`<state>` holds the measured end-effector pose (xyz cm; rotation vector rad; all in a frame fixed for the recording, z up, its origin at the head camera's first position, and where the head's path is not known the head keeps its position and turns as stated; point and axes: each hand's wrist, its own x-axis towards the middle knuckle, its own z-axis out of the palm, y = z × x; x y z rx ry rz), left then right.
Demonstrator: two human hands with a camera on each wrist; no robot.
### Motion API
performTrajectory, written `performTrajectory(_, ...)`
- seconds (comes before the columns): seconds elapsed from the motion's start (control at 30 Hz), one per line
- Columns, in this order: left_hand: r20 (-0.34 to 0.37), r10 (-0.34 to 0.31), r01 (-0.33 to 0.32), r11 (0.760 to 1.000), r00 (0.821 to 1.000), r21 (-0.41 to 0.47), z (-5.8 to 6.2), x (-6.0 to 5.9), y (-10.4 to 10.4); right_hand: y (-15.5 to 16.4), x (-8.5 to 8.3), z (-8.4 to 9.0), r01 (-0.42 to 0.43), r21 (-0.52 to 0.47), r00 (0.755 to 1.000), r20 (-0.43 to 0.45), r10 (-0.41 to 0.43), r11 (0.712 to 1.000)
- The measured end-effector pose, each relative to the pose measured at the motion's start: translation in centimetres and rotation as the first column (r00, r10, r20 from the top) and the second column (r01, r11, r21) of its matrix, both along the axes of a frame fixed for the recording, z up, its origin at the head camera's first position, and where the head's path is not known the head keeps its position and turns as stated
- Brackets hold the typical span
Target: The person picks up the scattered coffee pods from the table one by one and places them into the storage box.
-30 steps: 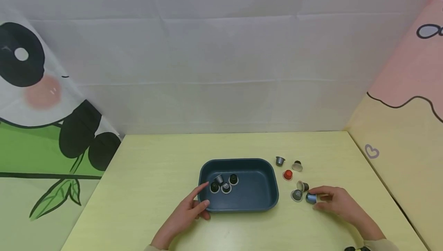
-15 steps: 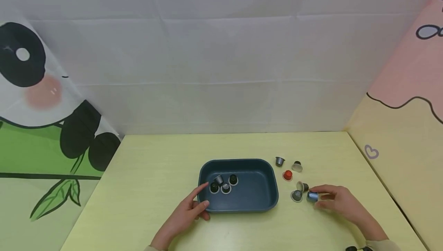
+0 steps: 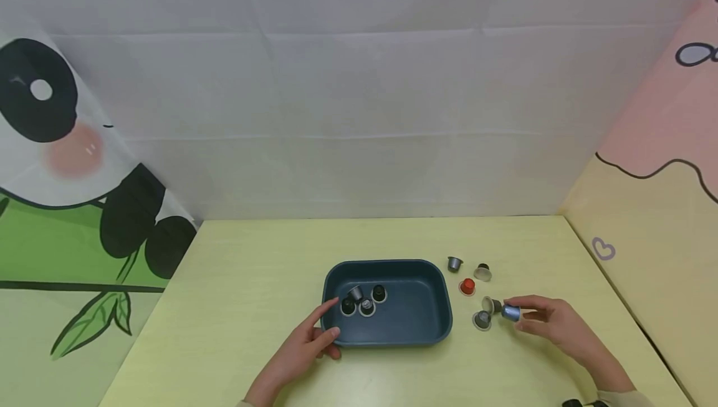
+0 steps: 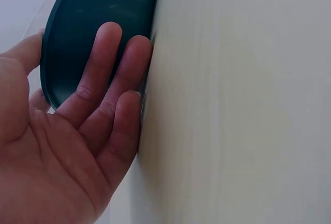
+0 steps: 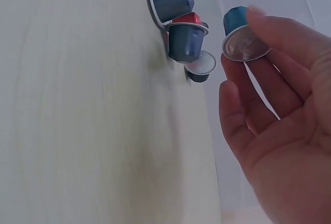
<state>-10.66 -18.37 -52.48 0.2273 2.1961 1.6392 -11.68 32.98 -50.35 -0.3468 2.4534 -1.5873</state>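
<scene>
My right hand (image 3: 552, 323) pinches a blue coffee capsule (image 3: 510, 313) between thumb and fingers, raised beside the loose capsules. In the right wrist view its foil lid (image 5: 246, 44) faces toward the palm. My left hand (image 3: 300, 348) holds the near left corner of a dark blue tray (image 3: 415, 337), thumb and index finger over the rim. The other fingers (image 4: 98, 63) lie against its outer wall. Inside the tray, at the left, sit several dark and grey capsules (image 3: 379, 293).
Right of the tray lie a red capsule (image 3: 467, 287), a grey capsule (image 3: 454, 263), a dark-based capsule lying foil-side forward (image 3: 482, 273) and two close together, one grey capsule (image 3: 482, 320) nearest. A white cloth wall (image 3: 359, 145) closes the table's back.
The right hand has lifted the blue capsule and shifted slightly up and right with it. The left hand and tray keep their place.
</scene>
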Motion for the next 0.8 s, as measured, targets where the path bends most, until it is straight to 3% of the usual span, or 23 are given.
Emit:
performTrajectory(0.5, 0.004, 0.005, -0.005, 1.000, 1.000, -0.003, 0.1, 0.1, 0.0, -1.0, -0.3, 1.0, 0.048, -0.023, 0.998, -0.038, -0.049, 0.999)
performTrajectory(0.8, 0.007, 0.007, -0.007, 1.000, 1.000, -0.004, 0.2, 0.0, 0.1, -2.6, -0.8, 1.8, 0.000, 0.009, 0.984, -0.180, 0.001, 1.000)
